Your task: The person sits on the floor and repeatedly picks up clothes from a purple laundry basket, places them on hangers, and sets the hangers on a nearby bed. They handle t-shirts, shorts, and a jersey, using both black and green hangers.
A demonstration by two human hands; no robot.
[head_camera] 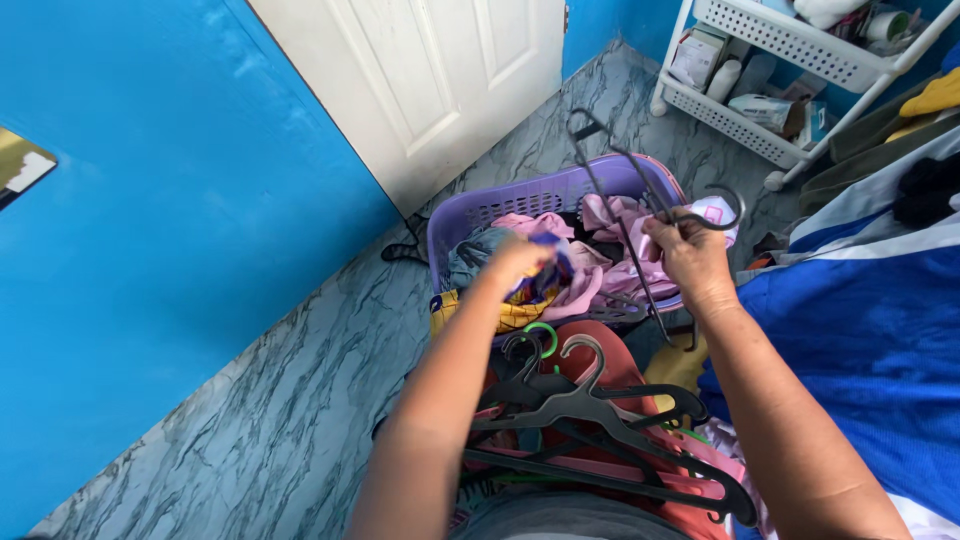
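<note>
My right hand (690,255) grips a dark plastic hanger (615,190) by its neck, holding it up over a purple laundry basket (520,205). My left hand (515,262) is closed on a blue and purple piece of clothing (548,272) pulled from the basket's heap of pink and yellow clothes (610,270). Both hands hover just above the basket. A pile of black hangers (600,415), one green among them, lies on my lap over red cloth.
A white door (440,80) and blue wall (150,230) stand to the left above a grey marbled floor (270,400). A white wheeled rack (780,70) with boxes and bottles stands at the back right. Blue bedding (870,340) lies on the right.
</note>
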